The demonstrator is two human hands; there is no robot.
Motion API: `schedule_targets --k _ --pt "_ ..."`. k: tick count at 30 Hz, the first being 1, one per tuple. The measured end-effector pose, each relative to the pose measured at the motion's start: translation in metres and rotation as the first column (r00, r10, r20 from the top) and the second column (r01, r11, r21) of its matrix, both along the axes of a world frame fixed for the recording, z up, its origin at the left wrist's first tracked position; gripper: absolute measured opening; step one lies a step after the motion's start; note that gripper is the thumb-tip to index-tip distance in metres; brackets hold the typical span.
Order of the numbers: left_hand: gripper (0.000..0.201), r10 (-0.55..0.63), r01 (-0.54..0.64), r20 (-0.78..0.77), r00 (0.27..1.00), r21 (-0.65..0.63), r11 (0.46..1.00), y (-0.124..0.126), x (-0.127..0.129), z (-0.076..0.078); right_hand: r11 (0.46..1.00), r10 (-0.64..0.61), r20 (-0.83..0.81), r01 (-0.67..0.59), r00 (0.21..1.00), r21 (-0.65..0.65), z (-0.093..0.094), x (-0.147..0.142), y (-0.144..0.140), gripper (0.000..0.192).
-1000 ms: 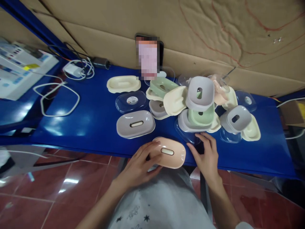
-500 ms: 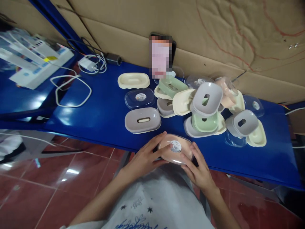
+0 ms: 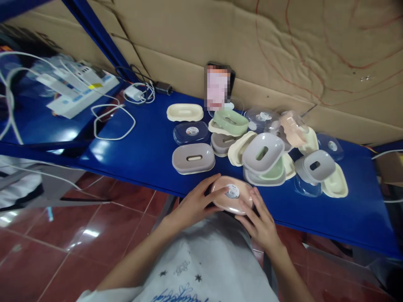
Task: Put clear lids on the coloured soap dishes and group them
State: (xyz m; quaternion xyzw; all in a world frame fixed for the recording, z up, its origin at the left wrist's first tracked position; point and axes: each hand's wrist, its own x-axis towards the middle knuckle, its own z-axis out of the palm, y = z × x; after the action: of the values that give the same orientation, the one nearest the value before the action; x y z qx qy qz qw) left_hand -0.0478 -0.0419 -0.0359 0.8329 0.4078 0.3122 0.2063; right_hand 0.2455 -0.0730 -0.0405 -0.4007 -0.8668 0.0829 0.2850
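Note:
Between my two hands, at the table's front edge, is a peach soap dish (image 3: 234,204) under a clear lid with a round white label. My left hand (image 3: 201,197) grips its left end, one finger lying across the lid by the label. At the other end my right hand (image 3: 260,216) closes on the rim. Just beyond lies a grey soap dish (image 3: 193,158) with a cream piece showing through its slot. To its right is a pile with a tilted grey dish (image 3: 263,153), a green dish (image 3: 231,121) and cream trays.
A clear lid (image 3: 191,132) and a cream tray (image 3: 185,112) lie at the back. A phone (image 3: 218,86) leans against the cardboard wall (image 3: 176,50). On the left are a white power strip (image 3: 83,96) and looped cables (image 3: 113,121). More dishes (image 3: 319,165) sit at right.
The camera view has shifted. The tilted grey dish in the pile has slid down and toward the front, now covering most of the green dish below it. Both hands keep hold of the peach dish.

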Motion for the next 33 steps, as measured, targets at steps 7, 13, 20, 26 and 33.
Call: schedule_targets --k 7,13,20,26,33 --pt "0.053 0.126 -0.131 0.056 0.990 0.093 0.987 -0.029 -0.021 0.009 0.979 -0.108 -0.165 0.076 0.980 -0.187 0.006 0.011 0.013 0.054" --pt "0.075 0.557 -0.579 0.160 0.815 0.269 0.770 -0.047 -0.088 0.033 0.988 -0.027 -0.059 0.018 0.998 -0.156 0.010 -0.016 0.024 0.043" --pt "0.068 0.813 -0.822 0.164 0.558 0.243 0.515 0.001 -0.168 0.002 0.990 0.137 0.071 -0.133 0.988 -0.055 0.038 -0.080 0.057 0.046" --pt "0.088 0.758 -0.753 0.063 0.649 0.196 0.628 0.012 -0.148 -0.005 0.992 0.116 0.160 -0.123 0.980 0.032 0.042 -0.128 0.104 0.045" --pt "0.051 0.560 -0.539 0.037 0.827 0.330 0.775 -0.013 -0.067 0.001 0.996 0.032 -0.152 -0.044 0.988 -0.079 0.041 -0.104 0.079 0.021"
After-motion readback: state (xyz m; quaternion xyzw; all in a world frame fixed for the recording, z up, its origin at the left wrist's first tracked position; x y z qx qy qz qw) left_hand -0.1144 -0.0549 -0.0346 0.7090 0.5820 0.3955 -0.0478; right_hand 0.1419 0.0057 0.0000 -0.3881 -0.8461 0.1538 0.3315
